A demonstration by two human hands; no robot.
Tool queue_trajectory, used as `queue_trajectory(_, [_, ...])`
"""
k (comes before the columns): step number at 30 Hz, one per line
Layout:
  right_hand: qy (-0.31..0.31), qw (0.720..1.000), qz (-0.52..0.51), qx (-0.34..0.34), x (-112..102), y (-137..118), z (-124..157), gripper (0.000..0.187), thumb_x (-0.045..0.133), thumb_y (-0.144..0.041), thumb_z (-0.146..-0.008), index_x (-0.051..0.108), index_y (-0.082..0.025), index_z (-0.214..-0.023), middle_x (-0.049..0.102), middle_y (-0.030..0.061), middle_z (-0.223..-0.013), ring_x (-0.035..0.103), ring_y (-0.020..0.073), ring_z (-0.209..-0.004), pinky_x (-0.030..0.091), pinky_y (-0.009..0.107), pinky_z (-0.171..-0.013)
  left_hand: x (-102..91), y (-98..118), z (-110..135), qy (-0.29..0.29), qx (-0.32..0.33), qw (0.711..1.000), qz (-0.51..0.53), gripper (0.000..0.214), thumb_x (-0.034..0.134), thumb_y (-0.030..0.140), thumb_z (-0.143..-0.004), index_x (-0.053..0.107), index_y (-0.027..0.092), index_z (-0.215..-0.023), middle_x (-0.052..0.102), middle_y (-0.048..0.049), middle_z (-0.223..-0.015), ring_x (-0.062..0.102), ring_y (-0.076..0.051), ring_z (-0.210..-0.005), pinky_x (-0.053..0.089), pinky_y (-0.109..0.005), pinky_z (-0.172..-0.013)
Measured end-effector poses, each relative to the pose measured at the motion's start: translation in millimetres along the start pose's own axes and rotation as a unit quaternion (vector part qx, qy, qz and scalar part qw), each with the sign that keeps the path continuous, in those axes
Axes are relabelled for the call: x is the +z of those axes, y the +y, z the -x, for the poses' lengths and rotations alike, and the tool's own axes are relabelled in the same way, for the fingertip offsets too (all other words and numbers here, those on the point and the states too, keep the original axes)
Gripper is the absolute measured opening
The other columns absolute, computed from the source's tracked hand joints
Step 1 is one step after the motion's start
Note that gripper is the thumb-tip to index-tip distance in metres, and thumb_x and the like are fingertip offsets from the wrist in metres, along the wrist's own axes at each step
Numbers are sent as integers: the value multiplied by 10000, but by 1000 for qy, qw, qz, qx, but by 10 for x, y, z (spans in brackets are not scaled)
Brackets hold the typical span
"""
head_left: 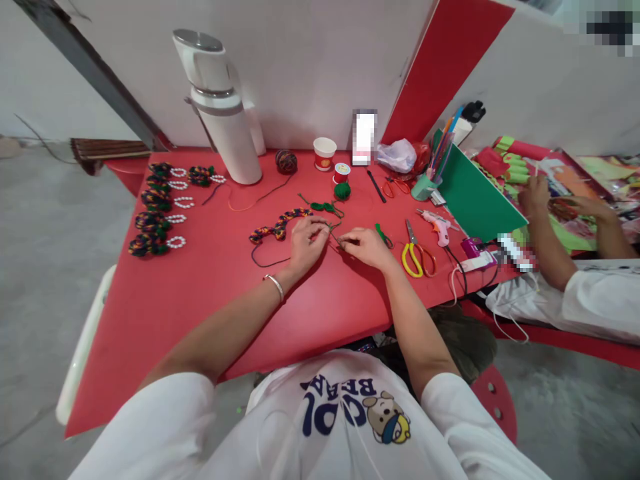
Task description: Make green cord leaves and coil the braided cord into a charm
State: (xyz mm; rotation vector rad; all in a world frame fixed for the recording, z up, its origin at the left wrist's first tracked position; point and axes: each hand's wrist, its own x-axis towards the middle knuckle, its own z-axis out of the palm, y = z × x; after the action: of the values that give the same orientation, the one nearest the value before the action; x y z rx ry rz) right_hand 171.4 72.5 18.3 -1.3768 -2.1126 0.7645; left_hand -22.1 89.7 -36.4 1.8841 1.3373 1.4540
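Observation:
My left hand (306, 243) rests on the red table (200, 293), fingers pinched on the end of a multicoloured braided cord (277, 227) that curves away to the left. My right hand (364, 247) lies just to its right, fingers pinched on a thin green thread (334, 233) stretched between the two hands. A ball of green yarn (343, 191) and a loose green tangle (323, 206) lie beyond the hands. A small green tool (383, 235) lies beside my right hand.
Several finished braided pieces with pearl loops (155, 213) lie at the far left. A white appliance (220, 107), paper cup (325, 153), thread spool (341, 172), yellow scissors (414, 253), pink glue gun (437, 225) and pen holder (430, 180) stand around. Another person's hands (560, 203) work at right.

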Motion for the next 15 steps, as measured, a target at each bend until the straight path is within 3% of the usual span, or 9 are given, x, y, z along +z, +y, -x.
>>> queue_trajectory(4, [45, 995, -75, 43, 14, 200, 77, 169, 669, -220, -878, 828, -223, -936, 786, 54, -935, 696, 189, -874, 504, 326, -823, 14, -86, -43, 43, -15, 999, -18, 169, 621, 228, -920, 749, 212, -811, 750, -85, -1027, 679, -249, -1024, 510, -440, -974])
queue_trajectory(7, [73, 978, -176, 82, 57, 328, 90, 181, 677, -319, -879, 794, -219, -974, 776, 41, -926, 684, 168, -820, 513, 297, -746, 29, -111, -40, 49, -11, 998, -46, 116, 642, 193, -879, 757, 207, -882, 734, -104, -1092, 672, -266, -1067, 509, -451, -982])
queue_trajectory(10, [92, 947, -283, 118, 118, 405, 73, 262, 709, -454, -845, 739, -216, -952, 724, 12, -826, 634, 136, -691, 468, 242, -591, 12, -112, -29, 33, 10, 998, -56, 173, 602, 160, -872, 756, 199, -942, 718, -116, -1158, 671, -261, -1085, 519, -433, -950])
queue_trajectory(15, [101, 917, -360, 137, 157, 441, 36, 350, 728, -558, -815, 665, -219, -874, 725, 26, -874, 605, 115, -634, 396, 207, -475, -117, -119, -59, -9, 35, 984, -174, 153, 627, 190, -888, 770, 229, -927, 775, -97, -999, 675, -300, -1010, 433, -521, -982])
